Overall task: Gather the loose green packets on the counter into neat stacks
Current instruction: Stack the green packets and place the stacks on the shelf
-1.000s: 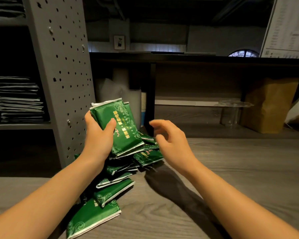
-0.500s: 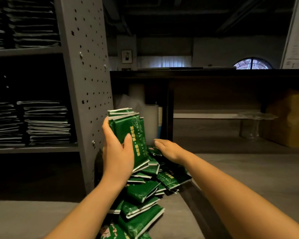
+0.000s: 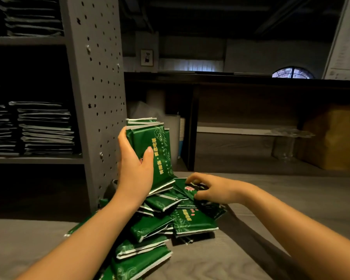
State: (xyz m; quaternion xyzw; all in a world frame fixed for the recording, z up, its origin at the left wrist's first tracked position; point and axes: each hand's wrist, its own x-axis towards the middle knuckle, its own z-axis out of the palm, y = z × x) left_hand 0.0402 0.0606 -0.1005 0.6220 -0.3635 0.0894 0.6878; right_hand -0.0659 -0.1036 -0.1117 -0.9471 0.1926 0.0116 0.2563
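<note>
Your left hand (image 3: pixel 134 170) grips an upright stack of green packets (image 3: pixel 156 146), thumb across the front face and fingers wrapped behind it, just above the heap. Your right hand (image 3: pixel 214 190) reaches into the loose pile (image 3: pixel 170 225) and pinches the top packet (image 3: pixel 187 188) between curled fingers and thumb. The pile sprawls on the grey counter (image 3: pixel 271 239) at the foot of the perforated grey upright (image 3: pixel 97 87), packets overlapping at all angles toward you.

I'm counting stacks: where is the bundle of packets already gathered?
Head view, left of centre: the left hand holds the bundle upright over the loose pile, beside the perforated grey post. The right hand pinches a packet there.
</note>
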